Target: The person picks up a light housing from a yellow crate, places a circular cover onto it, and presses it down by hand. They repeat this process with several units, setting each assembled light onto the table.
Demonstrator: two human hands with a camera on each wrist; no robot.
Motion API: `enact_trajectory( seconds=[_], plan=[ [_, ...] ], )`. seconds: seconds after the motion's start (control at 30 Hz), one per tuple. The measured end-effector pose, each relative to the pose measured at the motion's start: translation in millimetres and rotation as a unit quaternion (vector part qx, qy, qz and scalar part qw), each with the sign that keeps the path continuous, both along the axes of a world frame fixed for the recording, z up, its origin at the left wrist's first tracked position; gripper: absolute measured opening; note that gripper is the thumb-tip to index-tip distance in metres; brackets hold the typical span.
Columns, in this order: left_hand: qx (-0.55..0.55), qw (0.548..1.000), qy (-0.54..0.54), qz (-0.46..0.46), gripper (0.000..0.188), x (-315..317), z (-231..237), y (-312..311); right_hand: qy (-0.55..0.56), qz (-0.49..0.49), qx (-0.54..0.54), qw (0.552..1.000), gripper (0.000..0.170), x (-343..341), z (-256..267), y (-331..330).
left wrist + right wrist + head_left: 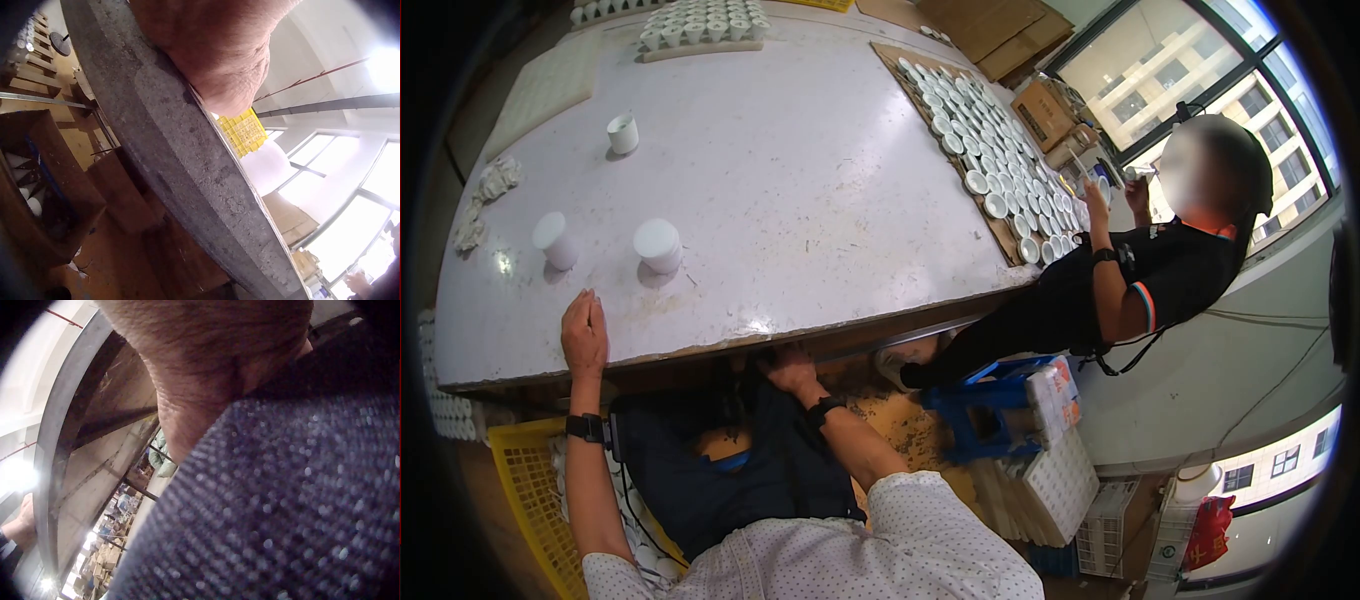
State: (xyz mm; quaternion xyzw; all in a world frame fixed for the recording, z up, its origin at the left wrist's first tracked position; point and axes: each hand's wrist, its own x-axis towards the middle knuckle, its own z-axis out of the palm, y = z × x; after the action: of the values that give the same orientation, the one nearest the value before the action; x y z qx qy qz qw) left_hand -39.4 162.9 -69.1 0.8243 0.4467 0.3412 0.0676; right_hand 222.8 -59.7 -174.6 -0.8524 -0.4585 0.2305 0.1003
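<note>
My left hand [585, 335] rests at the table's near edge, fingers fairly straight and together, with nothing in it. Just beyond its fingertips stand two white lidded-looking cylinders, one nearer the middle [658, 247] and one to the left [555, 241]. Farther back is a small white cup-like piece [622, 134] with a hollow top. Below the table's edge, my right hand [788, 368] lies on the dark trousers [269, 506] over my leg. Its fingertips are hidden, and no object shows in it. The left wrist view shows the heel of the left hand [215, 56] on the table rim.
Rows of small white cups [990, 150] cover a board on the table's right. Another person [1180, 250] works beside it. More white cups [705, 22] stand at the back. A crumpled cloth [495, 185] lies left. A yellow crate [525, 500] and blue stool [990, 410] flank me.
</note>
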Motion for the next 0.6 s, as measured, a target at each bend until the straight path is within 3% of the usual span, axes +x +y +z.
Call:
enact_trajectory(
  seconds=[0.6],
  plan=[
    [0.007,1.000,0.000,-0.005,0.020,0.6,1.2,-1.2,0.004,-0.022,0.038,0.999,0.061,-1.6,-0.7,-1.5]
  ],
)
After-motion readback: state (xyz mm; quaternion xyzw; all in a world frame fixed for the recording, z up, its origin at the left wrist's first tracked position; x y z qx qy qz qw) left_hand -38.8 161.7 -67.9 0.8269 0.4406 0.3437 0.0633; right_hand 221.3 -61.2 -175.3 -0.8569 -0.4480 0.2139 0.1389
